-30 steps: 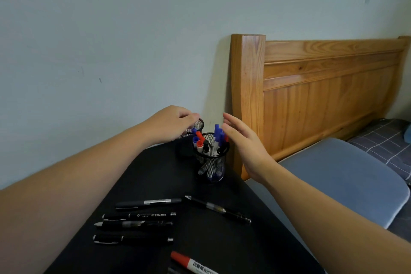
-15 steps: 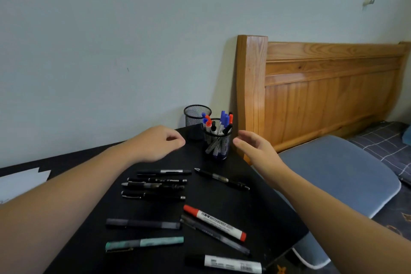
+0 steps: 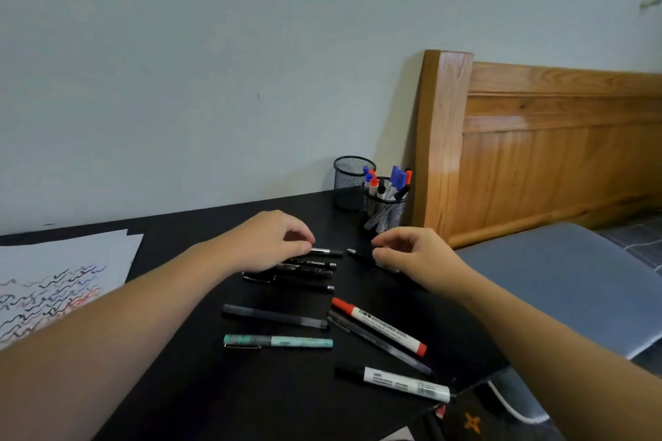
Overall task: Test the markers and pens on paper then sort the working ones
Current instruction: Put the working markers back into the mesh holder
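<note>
Left hand [image 3: 265,243] curled over black pens [image 3: 304,270], grip unclear; right hand [image 3: 412,254] pinching loosely at one pen [image 3: 361,256]. Take one pen per hand, mid-barrel, without scattering the row.

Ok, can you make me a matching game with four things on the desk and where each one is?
Things:
1. teal pen
2. red-capped whiteboard marker
3. empty mesh cup
4. scribbled paper

Places:
A. far left edge of the desk
B. by the wall, left of the full mesh cup
C. lying flat, nearer the camera than the grey pen
D. lying slanted, right of the grey pen

Pairs: 1-C, 2-D, 3-B, 4-A
</note>
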